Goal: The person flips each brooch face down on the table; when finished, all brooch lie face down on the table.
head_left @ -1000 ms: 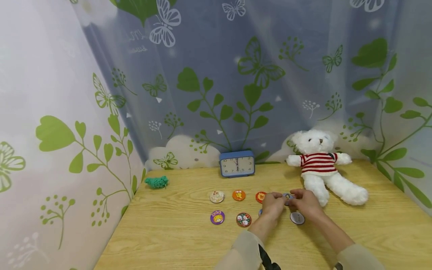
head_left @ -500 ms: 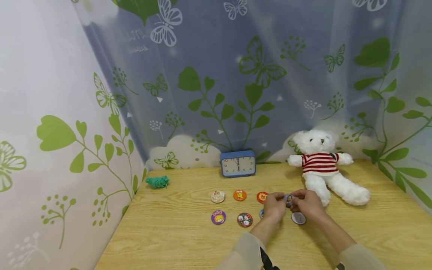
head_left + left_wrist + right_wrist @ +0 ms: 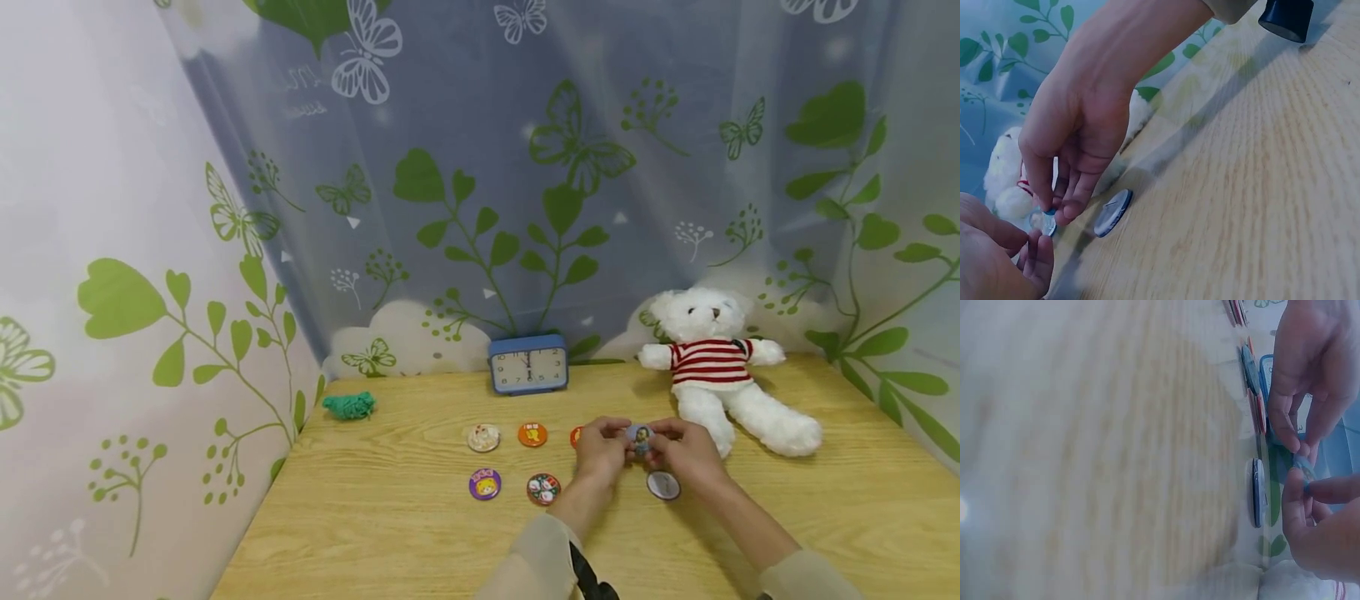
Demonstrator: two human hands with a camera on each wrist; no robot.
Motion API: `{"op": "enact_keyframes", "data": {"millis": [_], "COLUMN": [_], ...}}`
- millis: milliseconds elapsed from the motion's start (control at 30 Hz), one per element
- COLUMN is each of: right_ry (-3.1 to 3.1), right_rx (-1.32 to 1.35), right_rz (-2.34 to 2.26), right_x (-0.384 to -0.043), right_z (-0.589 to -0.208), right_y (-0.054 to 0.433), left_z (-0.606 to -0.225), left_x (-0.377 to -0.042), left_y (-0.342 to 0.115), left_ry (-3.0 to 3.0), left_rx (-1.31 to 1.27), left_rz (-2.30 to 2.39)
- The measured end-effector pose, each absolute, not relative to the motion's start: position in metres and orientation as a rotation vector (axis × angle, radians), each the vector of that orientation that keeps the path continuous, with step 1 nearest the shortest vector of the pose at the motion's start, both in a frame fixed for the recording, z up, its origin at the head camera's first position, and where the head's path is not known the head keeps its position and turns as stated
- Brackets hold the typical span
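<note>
I have the badge (image 3: 641,439) straight between both hands, and that is the relation I'd say matters most here: left hand (image 3: 602,454) on its left edge, right hand (image 3: 692,457) on its right, so neither is nearer. It is round, with no long axis to line up with; what counts, I judge, is the facing, and its printed front is turned up toward the head camera. Both grips are nearly closed — thumb and fingertips pinching the rim on each side, parted only by the badge itself, as far as I can make out, since the fingers hide parts of the edge. From the right wrist the badge sits off the table (image 3: 375,517), out at the fingertips rather than deep in either palm. Just on my near side of it lies the face-down badge (image 3: 663,485), pale back and pin upward, closer to the right hand than the left and held by neither. A red badge (image 3: 576,437) peeks out beside the left hand — mostly hidden, so I can't tell if they touch
</note>
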State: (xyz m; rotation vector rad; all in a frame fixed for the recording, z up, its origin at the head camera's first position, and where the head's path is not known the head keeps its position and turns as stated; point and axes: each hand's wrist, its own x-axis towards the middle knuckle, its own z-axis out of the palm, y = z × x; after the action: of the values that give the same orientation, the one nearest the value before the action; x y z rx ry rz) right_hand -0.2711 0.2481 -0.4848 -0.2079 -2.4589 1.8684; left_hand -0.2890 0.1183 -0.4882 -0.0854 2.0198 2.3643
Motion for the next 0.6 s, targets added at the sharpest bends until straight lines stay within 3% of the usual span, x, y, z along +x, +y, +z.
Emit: {"op": "enact_keyframes", "data": {"millis": [600], "right_ry": [-2.353], "right_rx": [-0.163], "right_rz": [1.948], "right_x": [-0.2691], "right_z": [-0.484], "right_y": [0.2489], "left_z": [-0.4847], "left_x": [-0.2888], "left_y": [0.1096], "left_ry": [1.978], "left_rx": [-0.075], "left_rz": [2.345]}}
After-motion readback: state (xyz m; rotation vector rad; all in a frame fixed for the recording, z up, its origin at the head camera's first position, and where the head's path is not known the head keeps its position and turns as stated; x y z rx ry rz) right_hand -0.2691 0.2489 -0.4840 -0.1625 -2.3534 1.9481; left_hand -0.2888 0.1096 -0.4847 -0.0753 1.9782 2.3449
